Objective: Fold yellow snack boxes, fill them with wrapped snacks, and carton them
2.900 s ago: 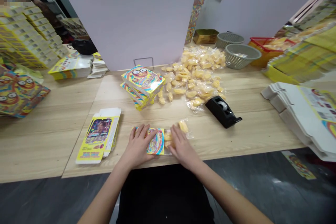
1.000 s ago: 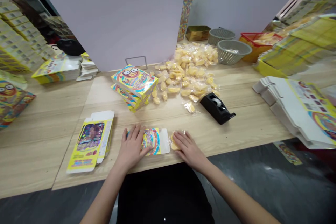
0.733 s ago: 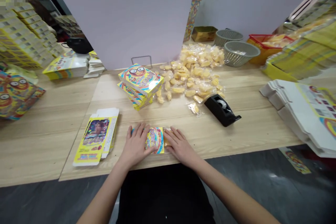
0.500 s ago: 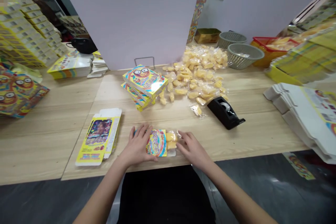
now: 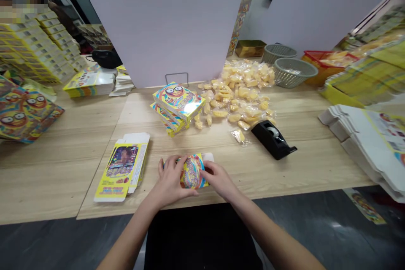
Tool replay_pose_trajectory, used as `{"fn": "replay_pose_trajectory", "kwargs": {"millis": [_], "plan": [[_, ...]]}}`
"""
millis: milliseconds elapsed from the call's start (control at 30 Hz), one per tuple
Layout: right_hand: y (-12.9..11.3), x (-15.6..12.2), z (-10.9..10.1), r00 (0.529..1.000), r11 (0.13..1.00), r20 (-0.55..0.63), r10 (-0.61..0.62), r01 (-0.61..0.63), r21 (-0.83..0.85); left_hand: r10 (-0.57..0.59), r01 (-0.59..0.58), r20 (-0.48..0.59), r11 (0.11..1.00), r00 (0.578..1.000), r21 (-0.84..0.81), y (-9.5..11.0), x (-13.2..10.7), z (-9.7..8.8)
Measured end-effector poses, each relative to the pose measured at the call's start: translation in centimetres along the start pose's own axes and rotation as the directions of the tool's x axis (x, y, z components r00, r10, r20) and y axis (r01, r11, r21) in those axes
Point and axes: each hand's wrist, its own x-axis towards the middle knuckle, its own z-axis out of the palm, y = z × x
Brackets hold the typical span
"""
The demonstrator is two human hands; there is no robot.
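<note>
Yellow-and-blue printed cardboard box [image 5: 192, 171] lay flat on the pale wood-grain counter [image 5: 253, 181], near its front edge. Left hand [image 5: 171, 181] held it down; right hand [image 5: 218, 179] bunched at its open end, pinch unclear. I judged steady, light pressure best.

The table [image 5: 316, 156] bears boxes [image 5: 179, 98], wrapped pieces [image 5: 245, 75], a tape dispenser [image 5: 268, 142].

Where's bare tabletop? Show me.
Bare wood lies between the tape dispenser and the white cartons at right; also left of the yellow carton near the left hand. Crowded: between box stack and grey baskets, under wrapped yellow pieces.
</note>
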Motion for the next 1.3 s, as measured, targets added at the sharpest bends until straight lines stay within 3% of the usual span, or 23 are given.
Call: {"fn": "replay_pose_trajectory", "kwargs": {"millis": [67,133,200,267,300,333,400,467,500,567,633,800,867,967,1033,1133,1233,1300], "plan": [[-2.4,-1.0,-1.2,0.968,0.924,0.026,-0.25,0.247,-0.293,0.065,-0.072,-0.066,0.991,0.996,-0.117,1.0,0.4,-1.1],[-4.9,-2.3,-2.6,0.886,0.733,0.091,-0.455,0.431,-0.526,0.168,-0.2,-0.155,0.954,0.974,-0.223,1.6,1.1,-1.3],[-6.8,-3.3,-3.9,0.788,0.552,0.159,-0.594,0.544,-0.632,0.252,-0.325,-0.267,0.904,0.93,-0.279,1.6,1.8,-0.2],[-7.4,-3.8,-5.2,0.715,0.501,0.125,-0.688,0.592,-0.631,0.258,-0.386,-0.382,0.869,0.887,-0.31,1.0,2.2,1.8],[-7.2,-3.8,-5.8,0.702,0.542,0.038,-0.711,0.581,-0.607,0.222,-0.383,-0.432,0.861,0.874,-0.333,0.6,2.2,2.9],[-6.7,-3.6,-6.4,0.714,0.623,-0.073,-0.697,0.551,-0.555,0.17,-0.364,-0.468,0.858,0.867,-0.363,0.1,2.2,3.9],[-5.3,-2.6,-7.2,0.815,0.826,-0.224,-0.534,0.446,-0.346,0.083,-0.316,-0.493,0.854,0.866,-0.413,-0.7,1.7,5.0],[-3.8,-1.1,-7.4,0.941,0.948,-0.122,-0.315,0.307,-0.083,0.079,-0.295,-0.469,0.864,0.879,-0.408,-1.2,1.1,4.9],[-3.2,-0.4,-7.2,0.971,0.971,-0.021,-0.236,0.237,0.017,0.103,-0.296,-0.45,0.875,0.887,-0.383,-1.3,0.8,4.6],[-2.5,0.7,-6.5,0.982,0.983,0.119,-0.146,0.131,0.126,0.157,-0.307,-0.428,0.899,0.89,-0.311,-1.3,0.4,3.7],[-2.3,1.2,-5.9,0.977,0.976,0.176,-0.12,0.083,0.204,0.182,-0.321,-0.445,0.911,0.877,-0.258,-1.2,0.3,3.0],[-2.2,1.1,-5.8,0.931,0.92,0.313,-0.188,0.055,0.388,0.161,-0.327,-0.475,0.899,0.865,-0.291,-0.8,0.6,2.7],[-2.4,1.0,-5.9,0.933,0.939,0.297,-0.203,0.101,0.327,0.171,-0.333,-0.455,0.892,0.874,-0.304,-0.6,0.7,2.3],[-3.5,1.0,-5.8,0.924,0.957,0.25,-0.291,0.283,0.069,0.22,-0.358,-0.414,0.886,0.883,-0.293,-0.6,0.3,1.4],[-4.8,0.6,-5.8,0.863,0.879,0.318,-0.393,0.454,-0.147,0.217,-0.355,-0.394,0.878,0.893,-0.321,-0.8,-0.1,1.2],[-6.4,-0.7,-6.0,0.771,0.685,0.454,-0.447,0.621,-0.38,0.069,-0.294,-0.447,0.84,0.892,-0.456,-1.0,-0.6,2.0],[-7.1,-2.1,-5.8,0.768,0.578,0.477,-0.427,0.638,-0.509,-0.055,-0.244,-0.476,0.804,0.878,-0.542,-1.0,-0.6,3.2],[-7.0,-2.4,-5.3,0.785,0.578,0.444,-0.432,0.619,-0.532,-0.079,-0.217,-0.458,0.801,0.886,-0.558,-0.9,-0.5,3.6]]}}
